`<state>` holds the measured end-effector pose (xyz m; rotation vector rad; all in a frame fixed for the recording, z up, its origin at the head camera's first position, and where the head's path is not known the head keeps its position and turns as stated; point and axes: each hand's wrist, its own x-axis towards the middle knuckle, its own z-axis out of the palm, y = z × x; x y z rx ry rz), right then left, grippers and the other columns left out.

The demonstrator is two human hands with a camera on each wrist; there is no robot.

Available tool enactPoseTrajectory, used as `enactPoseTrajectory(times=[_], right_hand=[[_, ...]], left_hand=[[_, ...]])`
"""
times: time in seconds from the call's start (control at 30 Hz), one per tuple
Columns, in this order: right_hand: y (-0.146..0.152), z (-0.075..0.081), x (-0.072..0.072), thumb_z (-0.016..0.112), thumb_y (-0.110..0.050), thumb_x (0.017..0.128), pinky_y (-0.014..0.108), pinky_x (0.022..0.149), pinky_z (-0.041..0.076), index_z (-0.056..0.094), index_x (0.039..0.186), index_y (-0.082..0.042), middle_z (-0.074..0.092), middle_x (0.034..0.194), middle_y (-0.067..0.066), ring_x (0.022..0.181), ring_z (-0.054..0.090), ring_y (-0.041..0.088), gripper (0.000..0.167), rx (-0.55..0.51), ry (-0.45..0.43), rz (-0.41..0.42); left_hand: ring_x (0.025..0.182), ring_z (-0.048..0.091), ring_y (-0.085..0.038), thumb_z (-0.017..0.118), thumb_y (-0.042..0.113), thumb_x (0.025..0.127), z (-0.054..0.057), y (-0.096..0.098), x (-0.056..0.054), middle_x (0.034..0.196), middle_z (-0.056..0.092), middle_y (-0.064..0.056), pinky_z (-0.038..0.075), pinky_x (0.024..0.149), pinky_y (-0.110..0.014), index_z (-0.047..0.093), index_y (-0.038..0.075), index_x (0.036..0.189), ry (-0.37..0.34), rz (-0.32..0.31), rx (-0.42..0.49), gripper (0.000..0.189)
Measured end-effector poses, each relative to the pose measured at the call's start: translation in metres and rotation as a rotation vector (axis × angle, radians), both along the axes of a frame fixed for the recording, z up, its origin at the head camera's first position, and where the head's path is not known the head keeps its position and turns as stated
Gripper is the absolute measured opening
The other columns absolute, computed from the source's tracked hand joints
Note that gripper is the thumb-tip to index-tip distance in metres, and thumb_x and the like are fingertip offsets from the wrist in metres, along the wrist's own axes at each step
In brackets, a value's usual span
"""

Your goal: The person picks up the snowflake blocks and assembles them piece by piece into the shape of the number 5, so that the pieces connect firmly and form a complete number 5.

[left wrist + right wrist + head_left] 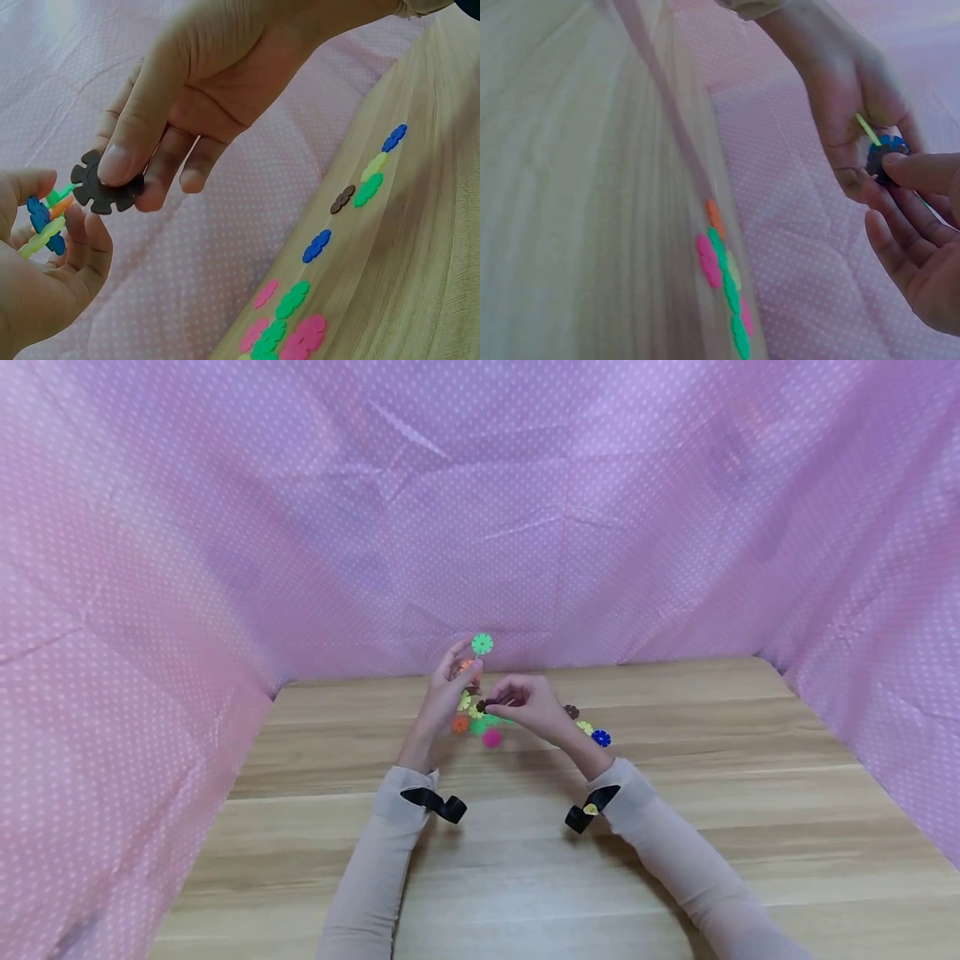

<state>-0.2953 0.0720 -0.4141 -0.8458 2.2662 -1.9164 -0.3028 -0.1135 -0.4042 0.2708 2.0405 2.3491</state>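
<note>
In my left hand is a small cluster of joined snowflake discs. A green disc stands at its top, with a blue disc, a yellow disc and an orange disc beside the fingers. My right hand pinches a dark brown snowflake disc between thumb and fingers. The brown disc is right up against the cluster; whether its notch is engaged I cannot tell. In the right wrist view the right thumb partly covers this disc.
Loose discs lie on the wooden table beneath and beside the hands, among them a pink disc, an orange disc, a brown disc and a blue disc. A pink dotted cloth hangs around the table.
</note>
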Motion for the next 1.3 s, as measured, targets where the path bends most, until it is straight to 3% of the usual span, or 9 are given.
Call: enactPoseTrajectory(times=[0.13, 0.3, 0.5, 0.67, 0.77, 0.97, 1.07, 1.17, 1.3], right_hand=[[-0.005, -0.007, 0.0, 0.076, 0.005, 0.087, 0.022, 0.071, 0.061, 0.069, 0.098, 0.01, 0.073, 0.095, 0.026, 0.078, 0.069, 0.006, 0.014, -0.016, 0.034, -0.02], [-0.007, -0.01, 0.002, 0.077, -0.001, 0.088, 0.024, 0.073, 0.061, 0.072, 0.098, 0.005, 0.074, 0.098, 0.024, 0.081, 0.069, 0.005, 0.013, -0.007, 0.073, -0.057], [-0.006, -0.007, 0.004, 0.077, -0.001, 0.088, 0.028, 0.075, 0.063, 0.073, 0.097, 0.003, 0.076, 0.1, 0.02, 0.084, 0.07, 0.005, 0.01, -0.008, 0.113, -0.076], [-0.005, -0.005, 0.006, 0.076, 0.0, 0.088, 0.027, 0.075, 0.062, 0.074, 0.095, 0.005, 0.076, 0.098, 0.022, 0.083, 0.07, 0.005, 0.008, -0.016, 0.13, -0.078], [-0.005, -0.004, 0.007, 0.077, 0.002, 0.087, 0.025, 0.075, 0.062, 0.074, 0.093, 0.006, 0.076, 0.096, 0.024, 0.08, 0.071, 0.005, 0.007, -0.042, 0.119, -0.074], [-0.006, -0.002, 0.009, 0.077, 0.005, 0.086, 0.027, 0.075, 0.063, 0.075, 0.09, 0.008, 0.075, 0.093, 0.026, 0.08, 0.073, 0.007, 0.006, -0.113, 0.153, -0.063], [-0.006, -0.003, 0.009, 0.075, 0.007, 0.086, 0.028, 0.075, 0.063, 0.075, 0.09, 0.01, 0.075, 0.092, 0.027, 0.08, 0.074, 0.007, 0.005, -0.135, 0.175, -0.061], [-0.007, -0.004, 0.01, 0.075, 0.009, 0.086, 0.027, 0.074, 0.063, 0.074, 0.089, 0.011, 0.074, 0.09, 0.028, 0.079, 0.073, 0.005, 0.004, -0.155, 0.196, -0.066], [-0.008, -0.003, 0.011, 0.076, 0.007, 0.085, 0.027, 0.073, 0.063, 0.074, 0.087, 0.011, 0.075, 0.088, 0.027, 0.077, 0.072, 0.003, 0.005, -0.164, 0.237, -0.07]], left_hand=[[0.084, 0.053, -0.01, 0.056, 0.019, 0.105, 0.0, 0.002, 0.0, 0.107, 0.052, -0.001, 0.052, 0.076, -0.021, 0.041, 0.019, 0.152, -0.007, 0.003, 0.008, 0.049], [0.088, 0.052, -0.011, 0.054, 0.019, 0.106, -0.001, 0.005, 0.001, 0.117, 0.05, -0.003, 0.052, 0.08, -0.023, 0.036, 0.019, 0.154, -0.001, -0.011, -0.006, 0.051], [0.086, 0.053, -0.013, 0.053, 0.024, 0.107, -0.003, 0.009, 0.003, 0.097, 0.05, 0.0, 0.049, 0.081, -0.026, 0.033, 0.023, 0.158, 0.007, 0.005, -0.041, 0.055], [0.084, 0.053, -0.012, 0.053, 0.026, 0.107, -0.004, 0.012, 0.005, 0.096, 0.05, 0.001, 0.047, 0.08, -0.025, 0.031, 0.024, 0.158, 0.008, 0.01, -0.021, 0.055], [0.085, 0.052, -0.012, 0.052, 0.023, 0.107, -0.004, 0.015, 0.005, 0.106, 0.047, 0.002, 0.046, 0.081, -0.026, 0.031, 0.023, 0.158, 0.018, 0.01, 0.027, 0.055], [0.082, 0.052, -0.012, 0.049, 0.019, 0.108, -0.003, 0.019, 0.005, 0.104, 0.044, 0.0, 0.047, 0.088, -0.03, 0.023, 0.014, 0.161, 0.067, -0.009, 0.081, 0.059], [0.084, 0.052, -0.011, 0.048, 0.019, 0.108, -0.001, 0.02, 0.007, 0.119, 0.043, -0.004, 0.048, 0.088, -0.026, 0.022, 0.012, 0.161, 0.096, -0.012, 0.077, 0.059], [0.087, 0.051, -0.012, 0.047, 0.018, 0.109, 0.0, 0.021, 0.008, 0.139, 0.032, -0.011, 0.047, 0.088, -0.025, 0.023, 0.012, 0.16, 0.118, -0.02, 0.078, 0.057], [0.085, 0.05, -0.013, 0.047, 0.018, 0.109, 0.001, 0.022, 0.007, 0.14, 0.032, -0.014, 0.046, 0.084, -0.023, 0.028, 0.015, 0.159, 0.134, -0.017, 0.094, 0.054]])
